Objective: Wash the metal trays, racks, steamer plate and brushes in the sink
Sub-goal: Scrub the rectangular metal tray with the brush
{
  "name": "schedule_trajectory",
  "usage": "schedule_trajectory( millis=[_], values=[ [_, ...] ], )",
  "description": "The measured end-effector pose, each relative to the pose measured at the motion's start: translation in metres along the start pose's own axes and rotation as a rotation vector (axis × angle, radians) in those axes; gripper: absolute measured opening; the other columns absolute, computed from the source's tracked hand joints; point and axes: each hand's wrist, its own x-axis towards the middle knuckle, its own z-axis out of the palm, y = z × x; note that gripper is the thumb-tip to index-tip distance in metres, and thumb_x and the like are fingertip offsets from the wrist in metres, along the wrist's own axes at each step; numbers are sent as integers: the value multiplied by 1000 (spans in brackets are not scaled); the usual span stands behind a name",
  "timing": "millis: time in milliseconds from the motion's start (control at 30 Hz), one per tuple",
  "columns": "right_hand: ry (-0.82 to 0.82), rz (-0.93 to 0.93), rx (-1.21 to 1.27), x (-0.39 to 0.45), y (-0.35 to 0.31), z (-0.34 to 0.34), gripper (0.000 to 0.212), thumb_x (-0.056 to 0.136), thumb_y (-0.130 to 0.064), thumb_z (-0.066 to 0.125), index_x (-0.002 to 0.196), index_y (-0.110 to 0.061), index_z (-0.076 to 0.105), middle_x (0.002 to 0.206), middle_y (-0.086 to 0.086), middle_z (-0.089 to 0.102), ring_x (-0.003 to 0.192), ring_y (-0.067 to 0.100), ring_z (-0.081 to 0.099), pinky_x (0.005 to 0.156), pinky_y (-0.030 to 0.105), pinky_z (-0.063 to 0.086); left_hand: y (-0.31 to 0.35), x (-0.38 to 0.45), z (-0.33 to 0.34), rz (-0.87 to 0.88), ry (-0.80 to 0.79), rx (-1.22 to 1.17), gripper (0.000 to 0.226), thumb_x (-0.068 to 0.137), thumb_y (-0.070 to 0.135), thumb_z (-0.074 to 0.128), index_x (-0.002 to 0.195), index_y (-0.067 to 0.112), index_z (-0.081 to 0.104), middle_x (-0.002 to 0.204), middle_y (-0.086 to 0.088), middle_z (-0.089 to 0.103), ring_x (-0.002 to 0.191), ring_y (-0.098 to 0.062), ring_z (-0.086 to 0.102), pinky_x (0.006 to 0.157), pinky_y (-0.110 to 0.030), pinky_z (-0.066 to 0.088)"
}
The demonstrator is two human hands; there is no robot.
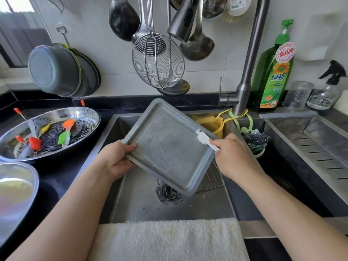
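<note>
Head view: a wire skimmer (158, 65) and faucet head (183, 21) hang over the sink (169, 206) — a wire rack (211, 178) lies beneath. The grey, filmed metal tray (169, 146) is held tilted above the basin, gripped at its edge by the left hand (116, 159); a white brush (205, 139) is pinched by the right hand (233, 157) against it.

Tray (169, 146) blocks sink (135, 204) (faucet (180, 25) overhead).

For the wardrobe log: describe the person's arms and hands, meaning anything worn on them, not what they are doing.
Both forearms are bare as far as the picture shows, with no sleeve in view. The left hand and right hand wear no gloves. No ring, watch or bracelet shows on either hand or wrist, and no markings are visible.
</note>
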Motion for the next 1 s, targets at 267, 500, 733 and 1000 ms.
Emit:
schedule_trajectory(
  millis=[267, 500, 733, 1000],
  values=[
    [217, -36, 264, 2, -6, 3, 48, 101, -8, 54, 145, -26, 54, 103, -4, 46, 77, 11, 53, 61, 25, 43, 1, -4, 5, 32, -90, -127, 20, 103, -8, 44, 114, -1, 59, 95, -18, 78, 86, -30, 78, 72, -52, 64],
    [145, 229, 607, 7, 5, 0, 45, 101, -7, 56, 141, -27, 59, 117, 1, 66, 68, 14, 69, 49, 18, 44, -3, -17, 8, -43, -325, 209, 34, 94, -22, 40, 102, 1, 64, 90, -16, 76, 78, -27, 77, 63, -37, 64],
    [264, 220, 707, 13, 13, -11, 46, 100, -7, 58, 139, -32, 61, 120, -2, 61, 74, 14, 69, 51, 15, 43, 0, -1, 0, -5, -21, 34, 24, 103, -12, 41, 112, 2, 57, 105, -22, 70, 91, -34, 71, 69, -48, 60],
    [357, 270, 829, 23, 26, -14, 46, 99, -7, 60, 139, -29, 61, 118, -4, 64, 68, 15, 65, 55, 25, 46, 1, -6, -2, -177, -49, 109, 22, 98, -12, 41, 113, -7, 57, 96, -26, 76, 75, -38, 77, 58, -48, 64]
  ],
)
